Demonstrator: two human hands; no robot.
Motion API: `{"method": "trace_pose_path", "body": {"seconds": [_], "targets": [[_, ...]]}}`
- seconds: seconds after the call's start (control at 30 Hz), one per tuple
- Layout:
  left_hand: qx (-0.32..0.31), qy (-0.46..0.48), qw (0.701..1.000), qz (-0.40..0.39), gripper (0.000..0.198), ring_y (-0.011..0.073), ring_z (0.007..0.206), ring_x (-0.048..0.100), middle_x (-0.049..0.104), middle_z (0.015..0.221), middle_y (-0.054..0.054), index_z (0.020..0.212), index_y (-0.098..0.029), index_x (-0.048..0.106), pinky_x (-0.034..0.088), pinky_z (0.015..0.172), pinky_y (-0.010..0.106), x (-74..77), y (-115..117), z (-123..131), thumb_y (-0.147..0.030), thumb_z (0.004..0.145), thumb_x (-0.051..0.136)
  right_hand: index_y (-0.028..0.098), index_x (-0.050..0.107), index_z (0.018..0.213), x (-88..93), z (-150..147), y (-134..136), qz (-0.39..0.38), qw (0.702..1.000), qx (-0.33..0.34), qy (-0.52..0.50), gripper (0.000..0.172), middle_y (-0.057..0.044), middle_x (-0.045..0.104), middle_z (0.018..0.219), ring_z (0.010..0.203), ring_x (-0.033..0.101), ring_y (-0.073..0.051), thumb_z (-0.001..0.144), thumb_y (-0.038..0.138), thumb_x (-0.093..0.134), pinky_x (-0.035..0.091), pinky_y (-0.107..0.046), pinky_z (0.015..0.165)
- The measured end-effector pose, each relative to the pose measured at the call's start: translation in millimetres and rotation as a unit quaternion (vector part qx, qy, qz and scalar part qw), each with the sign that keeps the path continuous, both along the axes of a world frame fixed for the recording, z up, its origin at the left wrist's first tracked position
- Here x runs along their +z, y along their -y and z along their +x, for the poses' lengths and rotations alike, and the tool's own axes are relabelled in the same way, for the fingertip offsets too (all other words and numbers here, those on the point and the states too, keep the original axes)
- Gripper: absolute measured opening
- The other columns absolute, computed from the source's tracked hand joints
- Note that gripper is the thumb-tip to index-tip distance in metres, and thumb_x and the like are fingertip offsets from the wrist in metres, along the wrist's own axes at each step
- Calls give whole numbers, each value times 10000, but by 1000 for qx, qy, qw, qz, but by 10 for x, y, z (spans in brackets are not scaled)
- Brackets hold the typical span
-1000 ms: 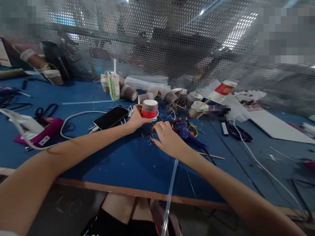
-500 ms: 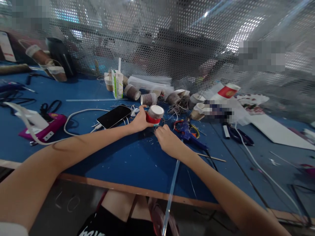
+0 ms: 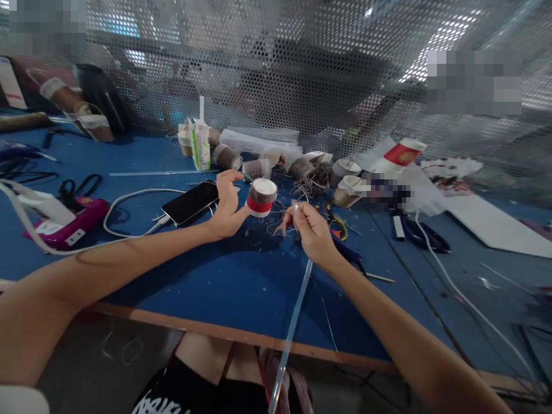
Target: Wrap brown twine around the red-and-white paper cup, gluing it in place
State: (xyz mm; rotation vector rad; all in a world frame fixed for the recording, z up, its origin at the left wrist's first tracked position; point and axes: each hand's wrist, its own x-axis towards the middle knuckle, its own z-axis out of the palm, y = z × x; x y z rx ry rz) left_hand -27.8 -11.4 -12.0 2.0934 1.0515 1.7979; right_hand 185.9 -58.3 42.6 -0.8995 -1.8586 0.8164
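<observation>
A small paper cup (image 3: 261,198) with a red band and a pale round end facing up is in front of me, brownish cord around its upper part. My left hand (image 3: 229,201) is at the cup's left side, fingers spread and thumb at its lower edge; a firm grip is not visible. To the right of the cup, my right hand (image 3: 313,227) has its fingertips pinched on a thin cord (image 3: 280,208), whose loose strands curl between hand and cup. Partly behind that hand lies a blue glue gun (image 3: 347,250).
Several cord-wrapped cups (image 3: 257,168) and a tangle of cord (image 3: 317,175) lie at the back, before a perforated metal screen (image 3: 241,75). A phone (image 3: 190,204) and purple power strip (image 3: 71,227) are at left. A clear glue stick (image 3: 293,325) overhangs the table's front edge.
My left fingers have opened from around the cup, which has shifted slightly left. My right hand has moved right, away from the cup, and strands now show between them.
</observation>
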Motion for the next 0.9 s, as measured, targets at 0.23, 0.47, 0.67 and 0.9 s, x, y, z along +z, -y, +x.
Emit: {"method": "trace_pose_path", "body": {"seconds": [0.23,0.47,0.67,0.9], "targets": [[-11,-267,957,115,375,280,983,443,495,1098,117,1122,-198,560,382,891,473,61,281,81,-514,931,492,219,532,790,58,-32,95,-53,996,48,-45,437,33,524,658,543,481,-100,913,638,512,458,-274,544],[7,-271,958,91,243,219,901,384,504,976,72,879,-208,583,330,826,397,102,290,88,-245,991,371,241,411,739,72,12,23,-178,978,79,-74,445,100,432,532,310,328,-52,879,630,575,302,-209,293],[-15,-263,962,69,483,267,964,432,475,1096,114,1190,-173,537,356,909,451,118,270,51,-568,918,485,236,361,719,137,-24,63,-205,963,138,-104,455,123,384,514,302,240,-17,883,583,605,202,-160,287],[-74,-344,934,68,257,247,938,438,550,1008,106,887,-182,651,354,806,397,139,283,104,-315,970,448,232,431,780,93,-38,55,-202,966,138,-78,416,122,362,502,310,252,-33,900,611,552,229,-177,304]]}}
